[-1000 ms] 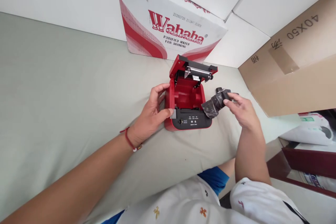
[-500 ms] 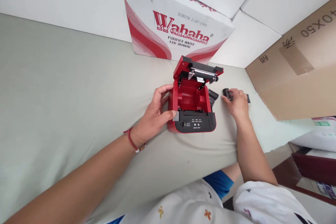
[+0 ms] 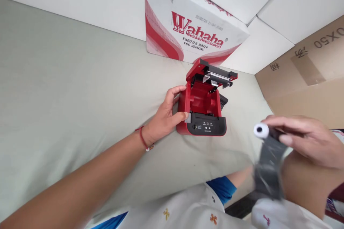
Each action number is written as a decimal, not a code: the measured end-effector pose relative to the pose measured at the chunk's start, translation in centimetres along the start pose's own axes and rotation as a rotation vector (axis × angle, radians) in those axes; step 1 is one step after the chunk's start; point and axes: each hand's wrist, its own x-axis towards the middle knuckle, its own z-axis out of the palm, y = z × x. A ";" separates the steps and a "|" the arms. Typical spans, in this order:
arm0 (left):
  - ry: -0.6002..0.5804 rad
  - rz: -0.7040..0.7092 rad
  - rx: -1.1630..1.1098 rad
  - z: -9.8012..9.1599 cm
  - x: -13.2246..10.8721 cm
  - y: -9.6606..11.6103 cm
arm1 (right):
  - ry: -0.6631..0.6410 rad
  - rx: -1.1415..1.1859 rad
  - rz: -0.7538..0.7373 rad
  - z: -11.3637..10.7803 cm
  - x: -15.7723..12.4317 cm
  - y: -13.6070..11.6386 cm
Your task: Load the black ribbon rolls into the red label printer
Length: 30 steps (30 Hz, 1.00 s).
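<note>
A small red printer (image 3: 204, 111) with a black front panel stands on the pale cloth-covered surface (image 3: 67, 89), its lid tipped open and the inner bay bare. My left hand (image 3: 168, 114) is closed around the printer's left side, thumb on the front corner. Close to the camera at the right, my right hand (image 3: 303, 137) pinches a white roll (image 3: 261, 130) with a dark core hole. A strip of grey wrapping (image 3: 268, 168) hangs down from the roll. A dark object (image 3: 223, 99) lies just behind the printer's right side.
A white and red Wahaha carton (image 3: 193, 25) leans against the white wall behind the printer. A brown cardboard box (image 3: 309, 71) stands at the right. My white patterned shirt (image 3: 193, 211) fills the bottom edge.
My right hand has left the spot beside the printer and risen toward the camera, now holding the white roll with grey wrapping trailing. My left hand stays on the printer.
</note>
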 end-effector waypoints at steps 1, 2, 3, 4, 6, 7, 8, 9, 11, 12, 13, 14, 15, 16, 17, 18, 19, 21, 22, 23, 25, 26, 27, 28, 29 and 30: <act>-0.003 -0.006 -0.005 0.0 0.0 0.1 | -0.096 0.076 -0.065 0.1 0.2 -1.2; -0.007 -0.010 -0.009 0.0 0.0 0.1 | -0.173 0.137 -0.082 0.7 0.7 -2.3; -0.012 -0.011 -0.012 0.0 0.1 0.1 | -0.199 0.167 -0.060 1.6 1.6 -3.2; -0.015 -0.010 -0.014 0.0 0.1 0.2 | -0.171 0.170 -0.027 2.8 2.8 -3.9; -0.019 -0.008 -0.013 0.0 0.2 0.2 | -0.104 0.153 0.049 5.5 5.4 -4.6; -0.019 -0.007 -0.012 0.0 0.2 0.2 | -0.066 0.153 0.072 6.9 6.6 -4.7; -0.019 -0.006 -0.013 0.0 0.2 0.2 | -0.031 0.151 0.087 8.2 7.8 -4.7; -0.020 -0.006 -0.015 0.1 0.3 0.1 | -0.008 0.147 0.095 9.3 8.8 -4.7; -0.021 0.002 -0.019 0.1 0.3 -0.1 | 0.013 0.129 0.105 11.1 10.2 -4.5; -0.019 0.009 -0.019 0.2 0.3 -0.2 | 0.013 0.109 0.112 11.7 10.6 -4.4; -0.015 0.015 -0.018 0.2 0.3 -0.3 | 0.017 0.081 0.122 12.3 10.9 -4.4; -0.010 0.019 -0.015 0.2 0.3 -0.4 | 0.019 0.048 0.136 12.7 11.2 -4.4; -0.004 0.022 -0.013 0.2 0.4 -0.6 | 0.025 0.012 0.151 13.1 11.4 -4.4; 0.001 0.022 -0.011 0.2 0.4 -0.7 | 0.030 -0.022 0.165 13.4 11.6 -4.4; 0.003 0.020 -0.009 0.2 0.4 -0.8 | 0.032 -0.053 0.176 13.6 11.8 -4.4; 0.004 0.020 -0.007 0.1 0.4 -0.9 | 0.033 -0.077 0.184 13.9 12.1 -4.3; 0.005 0.022 -0.006 0.1 0.4 -0.9 | 0.031 -0.097 0.188 14.1 12.4 -4.3; 0.008 0.033 0.001 0.0 0.3 -1.0 | 0.034 -0.126 0.181 14.3 12.8 -4.0; 0.008 0.039 0.006 0.0 0.3 -1.1 | 0.041 -0.130 0.167 14.4 12.9 -4.0; 0.007 0.044 0.009 0.0 0.3 -1.1 | 0.052 -0.123 0.143 14.3 12.8 -3.9; 0.004 0.048 0.015 0.0 0.4 -1.2 | 0.068 -0.069 0.067 14.1 12.2 -4.1; 0.003 0.047 0.017 0.0 0.4 -1.2 | 0.080 -0.026 0.030 13.9 11.6 -4.3; 0.001 0.044 0.018 0.0 0.4 -1.2 | 0.108 0.023 0.002 13.7 11.0 -4.5; -0.001 0.040 0.019 0.0 0.4 -1.1 | 0.169 0.066 -0.017 13.4 10.5 -4.7; -0.003 0.036 0.019 0.0 0.4 -1.0 | 0.275 0.099 -0.034 13.1 10.0 -4.7; -0.005 0.030 0.017 0.0 0.3 -1.0 | 0.420 0.110 -0.055 12.8 9.7 -4.7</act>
